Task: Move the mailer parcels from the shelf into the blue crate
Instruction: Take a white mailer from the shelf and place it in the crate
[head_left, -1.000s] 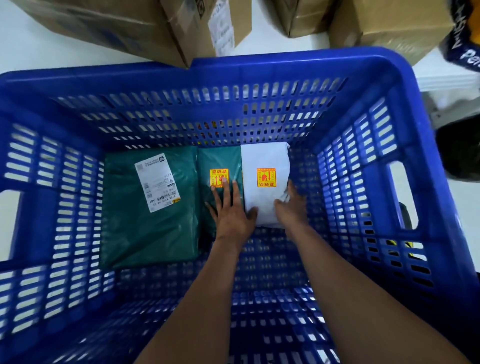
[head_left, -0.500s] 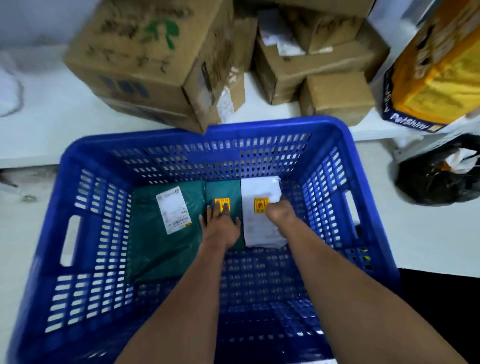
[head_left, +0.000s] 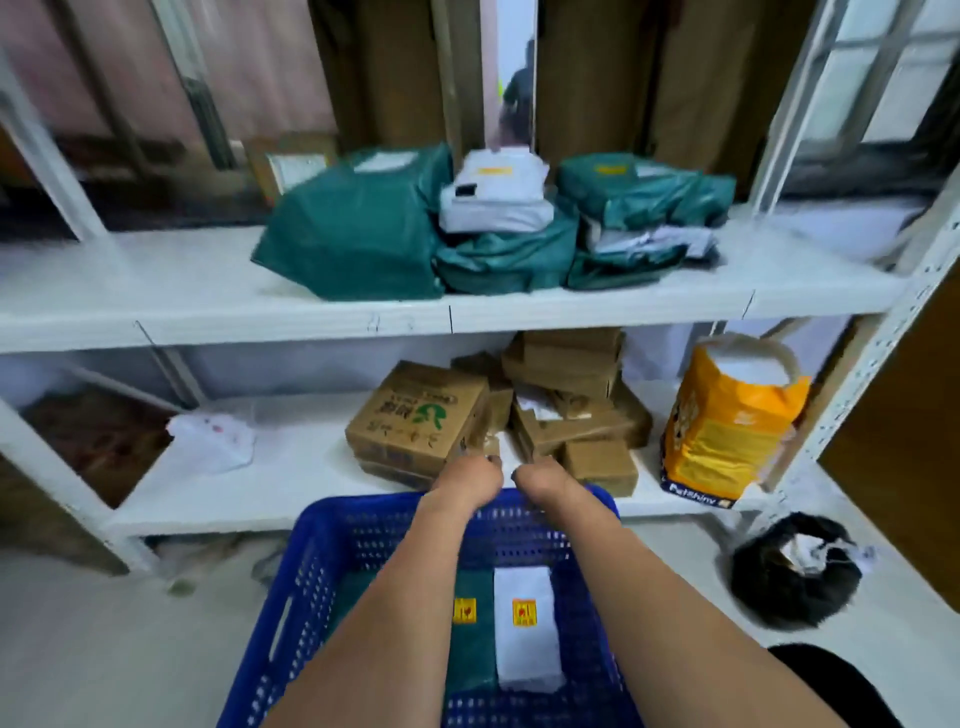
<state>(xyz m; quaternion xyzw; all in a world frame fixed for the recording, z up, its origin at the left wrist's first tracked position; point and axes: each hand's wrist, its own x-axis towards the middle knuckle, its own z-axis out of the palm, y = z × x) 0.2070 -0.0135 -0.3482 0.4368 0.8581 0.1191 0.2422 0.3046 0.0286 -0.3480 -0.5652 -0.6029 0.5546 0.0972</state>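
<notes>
The blue crate (head_left: 306, 571) stands on the floor in front of the white shelf (head_left: 208, 306). Inside it lie a white mailer (head_left: 527, 644) and a green mailer (head_left: 470, 654), each with a yellow sticker; my forearms hide the crate's left part. On the upper shelf sits a pile of mailers: a big green one (head_left: 358, 234), a white one (head_left: 493, 200) and a stack of green and white ones (head_left: 644, 208). My left hand (head_left: 470, 478) and my right hand (head_left: 540, 480) hover side by side above the crate's far rim, fingers loosely bent, holding nothing.
Cardboard boxes (head_left: 421, 415) crowd the lower shelf just beyond my hands. A yellow bag (head_left: 727, 426) stands at their right, a white bag (head_left: 213, 436) lies at the left. A black bag (head_left: 795, 571) sits on the floor right of the crate. A person (head_left: 519, 88) stands far behind.
Both hands let go of the mailers on the crate floor and rose above the far rim. My view lifted from the crate up to the shelf.
</notes>
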